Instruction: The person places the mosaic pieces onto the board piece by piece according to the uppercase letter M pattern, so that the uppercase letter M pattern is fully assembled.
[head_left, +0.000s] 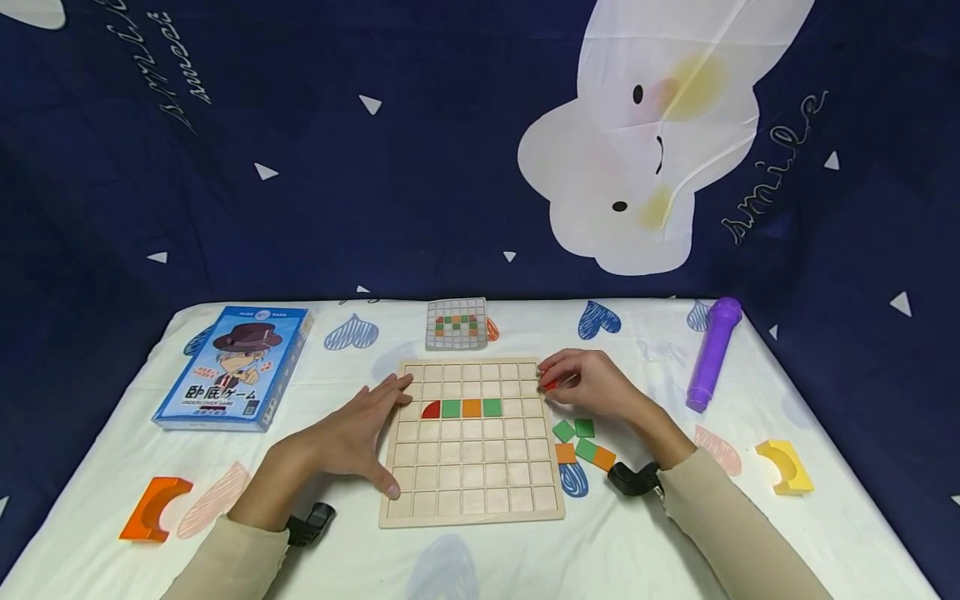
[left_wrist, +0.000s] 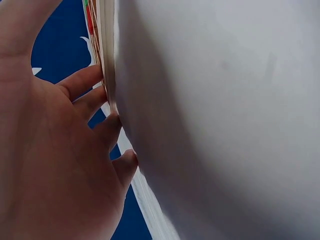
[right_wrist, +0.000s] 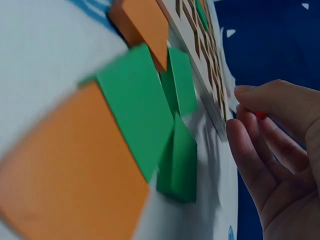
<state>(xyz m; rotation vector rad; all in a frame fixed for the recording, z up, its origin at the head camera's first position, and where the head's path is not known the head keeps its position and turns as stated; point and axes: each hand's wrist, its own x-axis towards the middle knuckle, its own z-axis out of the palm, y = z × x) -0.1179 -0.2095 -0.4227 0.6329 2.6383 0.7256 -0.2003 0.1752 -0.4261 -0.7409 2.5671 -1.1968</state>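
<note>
Nearest the right wrist camera we find an orange tile (right_wrist: 75, 165), lying against a green tile (right_wrist: 132, 110). Beside these we count two further green tiles and one more orange tile (head_left: 566, 453), all loose on the white cloth (head_left: 360, 558) to the right of the wooden board (head_left: 472, 478).

The right hand (head_left: 596, 385) pinches a red piece (head_left: 551, 385) between thumb and fingers. We locate this piece at the fingertips, largely covered by them, beside the board's far right corner; its full outline we cannot tell.

The left hand (head_left: 347, 437) grasps nothing: its fingers are extended and spread, fingertips and thumb resting at the board's left edge.

In the third row from the far side we record, left to right, a red quarter-round (head_left: 431, 410), a green square (head_left: 450, 408), an orange square (head_left: 471, 408) and a second green square (head_left: 492, 407). Beyond the board lies a pattern card (head_left: 457, 323).
</note>
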